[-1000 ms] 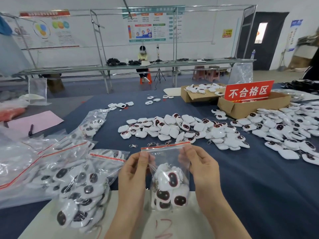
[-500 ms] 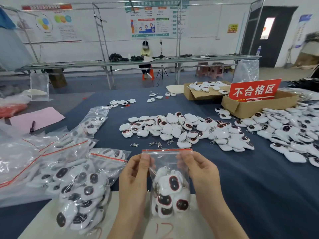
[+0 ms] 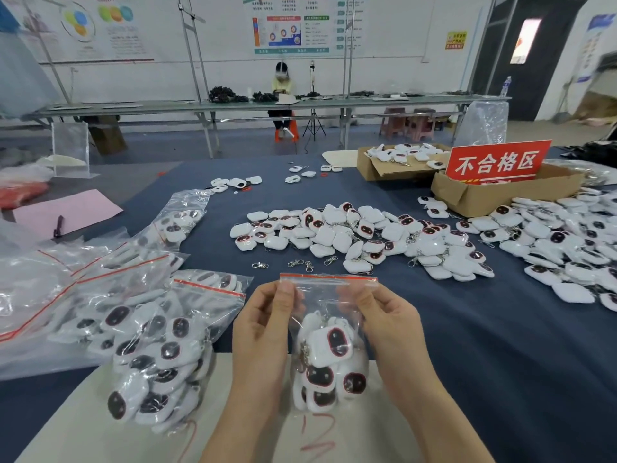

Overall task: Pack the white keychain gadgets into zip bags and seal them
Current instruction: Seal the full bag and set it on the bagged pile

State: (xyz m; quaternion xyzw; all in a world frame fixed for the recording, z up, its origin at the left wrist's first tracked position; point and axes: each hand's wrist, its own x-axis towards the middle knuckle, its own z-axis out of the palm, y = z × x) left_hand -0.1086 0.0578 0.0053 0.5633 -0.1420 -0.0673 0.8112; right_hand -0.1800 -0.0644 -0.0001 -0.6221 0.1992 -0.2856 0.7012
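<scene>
Now left grip [image 3: 263, 325] and right grip [image 3: 384, 322] each pinch the zip bag [image 3: 329, 295] near its top, gadgets [image 3: 334, 345] sitting low inside. Uneven pressing could leave the seal gapped, letting them spill

Factory packing floor: long workbench [image 3: 233, 106], reject-area sign [image 3: 497, 161], wall charts [image 3: 290, 25].

Clear glossy plastic zip bag [image 3: 329, 305] holding smooth white plastic keychain gadgets [image 3: 329, 359]; matt dark-blue cloth table cover [image 3: 500, 345]; brown cardboard box [image 3: 500, 195].

2 bare hands, left hand [image 3: 263, 332] and right hand [image 3: 389, 329], bare forearms [image 3: 233, 426], short plain nails [image 3: 286, 289].
</scene>
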